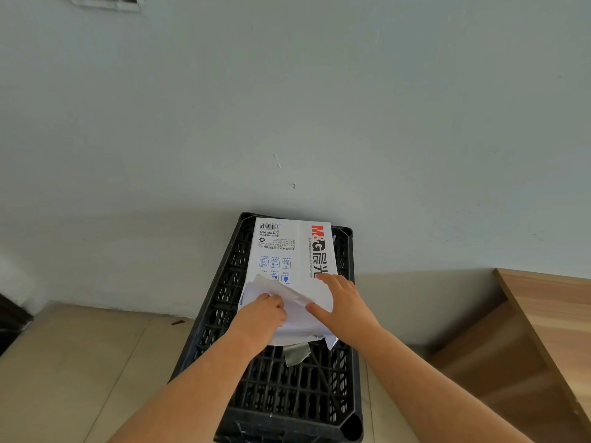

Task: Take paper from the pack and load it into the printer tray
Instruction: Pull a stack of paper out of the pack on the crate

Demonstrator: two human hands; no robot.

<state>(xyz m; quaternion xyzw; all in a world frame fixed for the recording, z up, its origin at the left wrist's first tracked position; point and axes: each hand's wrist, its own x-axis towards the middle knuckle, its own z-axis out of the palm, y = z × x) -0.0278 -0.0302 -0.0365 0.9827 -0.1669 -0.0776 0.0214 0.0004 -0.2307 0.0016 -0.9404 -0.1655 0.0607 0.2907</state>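
Crate [281,388] near, black, on tile floor [80,362]. Left hand [265,314] fingers curled, gripping torn wrapper [271,289] at pack's near end. Right hand [342,305] flat, fingers spread, pressing pack [294,251] top. Pack lies on crate's far half. Wall [287,107] behind.

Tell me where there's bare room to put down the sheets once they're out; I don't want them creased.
The black crate has bare lattice in its near half, between the paper pack and the near rim, apart from a grey scrap. The far half is crowded: the pack, left hand and right hand.
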